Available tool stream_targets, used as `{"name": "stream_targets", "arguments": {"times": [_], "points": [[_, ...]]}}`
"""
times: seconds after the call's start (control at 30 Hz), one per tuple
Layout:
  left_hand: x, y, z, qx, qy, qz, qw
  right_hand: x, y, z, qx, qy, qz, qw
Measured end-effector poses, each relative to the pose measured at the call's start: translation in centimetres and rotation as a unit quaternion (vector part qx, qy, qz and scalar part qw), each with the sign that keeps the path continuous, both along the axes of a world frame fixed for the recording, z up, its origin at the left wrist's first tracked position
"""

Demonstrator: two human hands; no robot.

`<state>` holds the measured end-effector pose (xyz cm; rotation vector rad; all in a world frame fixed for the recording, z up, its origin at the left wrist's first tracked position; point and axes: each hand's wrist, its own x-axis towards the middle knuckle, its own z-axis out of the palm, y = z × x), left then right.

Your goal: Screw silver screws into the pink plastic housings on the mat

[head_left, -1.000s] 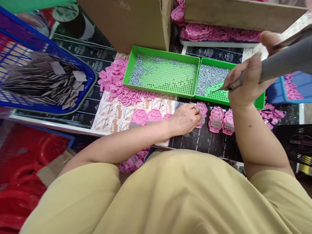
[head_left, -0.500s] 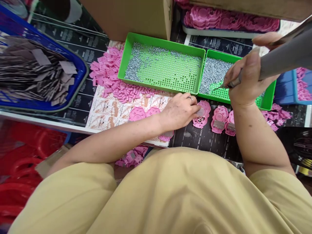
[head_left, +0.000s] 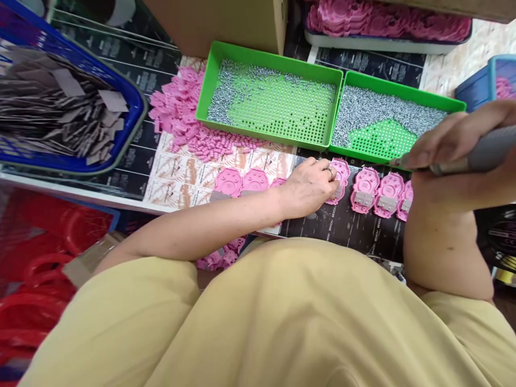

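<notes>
left hand (head_left: 309,188): palm down, fingers curled, pressing pink part (head_left: 341,177) to mat | right hand (head_left: 451,156): raised, fingers wrapped round grey screwdriver (head_left: 479,156), tip over green tray (head_left: 393,129)

Pale-yellow short-sleeved shirt (head_left: 282,322) (ring (head_left: 330,172) on left hand (head_left: 308,188))

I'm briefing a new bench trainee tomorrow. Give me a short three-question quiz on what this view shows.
1. Multiple choice: what does the right hand hold?
A) a grey driver tool
B) a cardboard box
C) a blue basket
2. True or false: the left hand rests on a pink part in the row on the table.
3. Fill in the blank: the small screws lie in two ____ trays.
Key: 1 A; 2 true; 3 green.
</notes>
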<state>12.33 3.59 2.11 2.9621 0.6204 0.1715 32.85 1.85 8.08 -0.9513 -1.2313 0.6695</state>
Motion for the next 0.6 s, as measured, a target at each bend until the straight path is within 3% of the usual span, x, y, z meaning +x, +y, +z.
{"name": "stream_targets", "arguments": {"times": [0.07, 0.13, 0.27, 0.6], "points": [[0.1, 0.0, -0.2, 0.006, -0.004, 0.0, 1.0, -1.8, -0.6, -0.6, 0.118, 0.022, 0.03, 0.992], [0.2, 0.0, -0.3, 0.005, -0.007, -0.001, 1.0, -3.1, -0.9, -1.3, 0.175, 0.028, 0.069, 0.982], [0.4, 0.0, -0.2, 0.003, 0.001, 0.002, 1.0, -4.3, -1.4, -2.2, 0.138, 0.021, 0.065, 0.988], [0.6, -0.1, -0.5, 0.031, -0.01, -0.003, 0.999, -4.9, -0.9, -2.7, 0.147, 0.025, 0.048, 0.988]]}}
